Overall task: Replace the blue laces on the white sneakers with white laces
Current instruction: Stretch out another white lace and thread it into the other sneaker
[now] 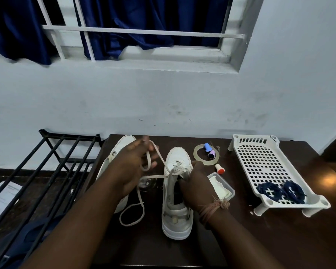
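The white lace (157, 152) runs from the eyelets of the right sneaker (176, 193), which stands mid-bench (279, 239); the left hand (133, 164), raised left of this sneaker, grips the lace while the right hand (197, 184) holds the sneaker's collar. Left of it lies the other sneaker (117, 150). Well right of it, coiled blue laces (281, 191) rest in a white perforated tray (260, 162).

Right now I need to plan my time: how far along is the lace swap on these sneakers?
Done: both blue laces are out, coiled on the white rack. In hand: the left hand pulls a white lace threaded through the lower eyelets of the right sneaker, which the right hand steadies. Left: finish this lacing, then the other sneaker, which seems unlaced.
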